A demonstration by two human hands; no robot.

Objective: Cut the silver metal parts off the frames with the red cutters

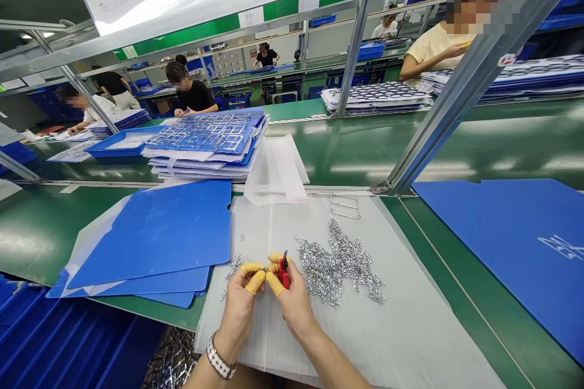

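Note:
My left hand (239, 305) and my right hand (294, 301) meet over the pale sheet (269, 234), yellow covers on the fingertips. Between them the fingertips pinch a tiny silvery part (264, 269), too small to make out clearly. Red-handled nippers (285, 272) are also tucked in my right hand, dark jaws pointing away from me. A large heap of small shiny metal-looking pieces (340, 264) spreads to the right of the hands. Beside my left hand lies a smaller scatter of similar pieces (235, 264), partly hidden. A rectangular silvery frame (345, 206) rests beyond the heap.
Blue sheets (155, 237) overlap at left, and another blue sheet (511, 237) lies right. Behind stands a stack topped with silvery frames (201, 132). A slanted metal post (438, 115) rises at right. Blue bins (59, 340) sit lower left. Several people work across the benches.

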